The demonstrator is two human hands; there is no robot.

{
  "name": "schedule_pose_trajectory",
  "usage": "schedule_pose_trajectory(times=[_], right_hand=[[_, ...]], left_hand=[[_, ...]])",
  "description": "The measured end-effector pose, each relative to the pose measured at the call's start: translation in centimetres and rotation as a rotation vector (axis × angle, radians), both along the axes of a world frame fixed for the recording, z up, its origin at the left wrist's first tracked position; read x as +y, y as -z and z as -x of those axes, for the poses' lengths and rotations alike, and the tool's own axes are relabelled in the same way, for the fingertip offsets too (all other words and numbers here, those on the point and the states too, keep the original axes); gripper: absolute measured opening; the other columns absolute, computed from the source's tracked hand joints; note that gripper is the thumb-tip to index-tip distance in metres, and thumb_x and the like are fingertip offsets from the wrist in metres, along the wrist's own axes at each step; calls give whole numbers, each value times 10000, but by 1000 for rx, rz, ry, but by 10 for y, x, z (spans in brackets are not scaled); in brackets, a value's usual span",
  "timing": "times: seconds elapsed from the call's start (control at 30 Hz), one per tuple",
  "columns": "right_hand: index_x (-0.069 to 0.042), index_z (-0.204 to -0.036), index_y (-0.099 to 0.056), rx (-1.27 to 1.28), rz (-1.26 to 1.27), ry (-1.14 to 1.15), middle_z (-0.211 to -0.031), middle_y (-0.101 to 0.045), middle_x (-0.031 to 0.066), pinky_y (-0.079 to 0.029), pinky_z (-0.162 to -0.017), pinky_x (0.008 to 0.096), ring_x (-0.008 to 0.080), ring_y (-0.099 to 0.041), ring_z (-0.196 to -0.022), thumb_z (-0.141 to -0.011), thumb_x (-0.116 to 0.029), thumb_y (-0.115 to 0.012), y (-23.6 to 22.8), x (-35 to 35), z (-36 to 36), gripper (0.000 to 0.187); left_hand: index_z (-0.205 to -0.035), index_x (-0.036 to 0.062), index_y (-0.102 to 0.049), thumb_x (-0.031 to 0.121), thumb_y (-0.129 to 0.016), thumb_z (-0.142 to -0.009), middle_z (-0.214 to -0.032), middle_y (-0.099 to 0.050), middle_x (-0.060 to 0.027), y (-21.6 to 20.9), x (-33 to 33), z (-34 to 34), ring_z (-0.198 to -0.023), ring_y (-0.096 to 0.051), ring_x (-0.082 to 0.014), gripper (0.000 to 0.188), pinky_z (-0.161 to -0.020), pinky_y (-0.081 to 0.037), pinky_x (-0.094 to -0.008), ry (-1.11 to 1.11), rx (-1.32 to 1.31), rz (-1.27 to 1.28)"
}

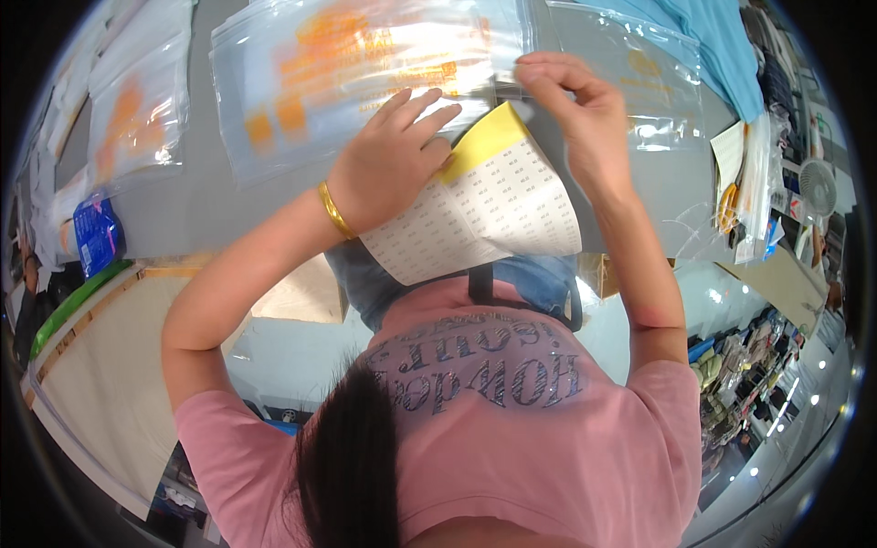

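Observation:
My left hand (393, 164), with a gold bangle at its wrist, rests against a label sheet (489, 210). The thumb lies at the sheet's bare yellow strip, and the other fingers stretch over a clear plastic bag (247, 64) with orange print. Rows of small printed white labels cover the rest of the sheet, which curves over the table's near edge above my lap. At the bag's right edge, my right hand (585, 114) has thumb and forefinger pinched together. Whatever sits between those fingertips is too small to make out.
More clear bags lie on the grey table (662, 205), including one at the right (653, 100) and a stack at the left (137, 110). A blue packet (98, 236) is by the left edge. Light-blue cloth (722, 46) and orange-handled scissors (727, 208) are on the right.

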State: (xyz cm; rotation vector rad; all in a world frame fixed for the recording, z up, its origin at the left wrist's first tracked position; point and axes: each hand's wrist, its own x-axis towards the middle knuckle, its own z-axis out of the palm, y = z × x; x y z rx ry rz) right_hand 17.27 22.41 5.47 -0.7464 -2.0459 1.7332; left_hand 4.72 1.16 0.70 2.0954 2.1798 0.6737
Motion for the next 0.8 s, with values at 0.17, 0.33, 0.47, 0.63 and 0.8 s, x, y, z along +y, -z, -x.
schedule_pose_trajectory(times=[0.17, 0.33, 0.47, 0.63, 0.8], right_hand=[[-26, -924, -822, -64, -170, -26, -1097, -725, 51, -481, -931, 279, 149, -630, -1063, -875, -112, -819, 46, -8, 17, 99], [-50, -880, -820, -120, -332, -25, -1036, -731, 12, -437, -946, 307, 164, -574, -1096, -846, -132, -833, 48, -15, 22, 89], [-106, -800, -815, -109, -351, -9, -988, -746, -50, -324, -1026, 375, 183, -536, -1121, -806, -210, -847, 53, -16, 25, 109], [-113, -785, -804, -126, -543, -26, -1009, -723, -63, -301, -999, 418, 193, -526, -1121, -794, -226, -861, 62, -19, 23, 127], [-86, -810, -776, -188, -938, 15, -1092, -701, 7, -311, -970, 443, 263, -519, -1130, -773, -294, -874, 54, -11, 31, 232]], left_hand=[[-907, 14, -625, 115, -635, -907, -1459, -574, -145, 11, -1, -1, -1405, -500, -353, 102, -1200, -399, -532, 5, 14, -29], [-905, 21, -597, 110, -626, -909, -1461, -547, -179, 11, -4, 0, -1390, -505, -355, 94, -1213, -392, -529, 2, -24, -14], [-900, 25, -582, 102, -614, -897, -1469, -527, -186, 10, -4, 2, -1360, -517, -355, 83, -1214, -395, -523, 6, -20, -17], [-931, 26, -625, 142, -581, -893, -1420, -561, -201, 9, -2, 4, -1343, -514, -322, 130, -1210, -353, -501, 14, 55, -12], [-912, 22, -623, 99, -622, -869, -1496, -550, -152, 11, 0, 5, -1356, -497, -308, 88, -1180, -375, -460, 5, 6, -34]])
